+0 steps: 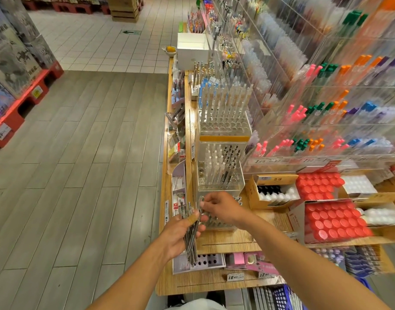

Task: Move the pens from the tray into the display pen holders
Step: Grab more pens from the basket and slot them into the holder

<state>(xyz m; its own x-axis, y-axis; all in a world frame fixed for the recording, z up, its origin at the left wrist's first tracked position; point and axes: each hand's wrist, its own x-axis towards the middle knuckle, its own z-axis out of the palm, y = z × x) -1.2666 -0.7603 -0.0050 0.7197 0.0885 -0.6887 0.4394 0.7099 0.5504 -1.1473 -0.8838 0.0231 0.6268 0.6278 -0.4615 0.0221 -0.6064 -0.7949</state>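
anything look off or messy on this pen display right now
Nothing stands out as spilled or damaged. The left hand grips a bundle of pens, the right hand pinches one pen over the clear holder, and shelf stock sits in order.

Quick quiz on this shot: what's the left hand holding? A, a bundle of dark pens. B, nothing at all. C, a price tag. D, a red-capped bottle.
A: the left hand grips a bundle of dark pens at the shelf's edge, while the right hand pinches a single pen drawn from the bundle's top.
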